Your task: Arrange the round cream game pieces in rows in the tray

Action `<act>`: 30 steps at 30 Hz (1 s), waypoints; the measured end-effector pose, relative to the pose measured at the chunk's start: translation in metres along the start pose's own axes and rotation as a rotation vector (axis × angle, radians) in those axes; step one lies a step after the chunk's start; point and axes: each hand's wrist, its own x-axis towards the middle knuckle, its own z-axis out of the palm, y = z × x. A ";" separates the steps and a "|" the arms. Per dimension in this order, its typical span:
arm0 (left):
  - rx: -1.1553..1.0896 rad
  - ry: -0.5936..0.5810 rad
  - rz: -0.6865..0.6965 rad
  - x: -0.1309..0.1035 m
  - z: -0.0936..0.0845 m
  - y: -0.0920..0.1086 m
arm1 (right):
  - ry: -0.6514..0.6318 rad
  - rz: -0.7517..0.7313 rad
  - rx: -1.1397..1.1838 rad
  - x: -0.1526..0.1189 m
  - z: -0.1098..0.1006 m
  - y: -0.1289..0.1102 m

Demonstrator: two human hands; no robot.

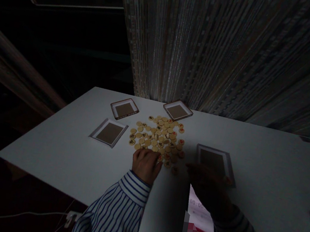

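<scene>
A spread of round xiangqi pieces (155, 142), pale wood with red or black characters, lies mid-table, some face down. My left hand (145, 164) curls over the near edge of the spread. Its fingers are bent and closed, and whatever is under the fingertips is hidden. To the right, in deep shadow, my right hand (211, 185) reaches leftward with fingers stretched out, apart from the pieces. It covers part of a shallow frame-like tray (230, 169) and the top of a lit screen (201, 213) showing digits.
Three more shallow trays stand on the white table (61, 148): one at left (125, 127), one at back left (111, 105), one at the back (164, 105). A string curtain (184, 42) hangs behind. A white cable (24, 213) runs below the left edge.
</scene>
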 end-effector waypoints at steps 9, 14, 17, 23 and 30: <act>-0.013 0.024 0.024 0.001 -0.002 0.000 | -0.004 -0.017 -0.002 0.000 0.000 0.001; -0.028 0.060 0.031 0.004 -0.008 0.005 | -0.017 0.006 -0.042 -0.002 0.001 0.003; -0.026 0.117 0.061 0.006 -0.010 0.005 | -0.022 0.006 -0.039 -0.002 0.002 0.004; -0.056 0.189 0.113 0.007 -0.013 0.006 | -0.001 0.012 -0.039 -0.001 0.001 0.004; -0.129 0.204 0.103 0.007 -0.020 0.012 | 0.018 -0.018 -0.047 -0.001 -0.001 0.004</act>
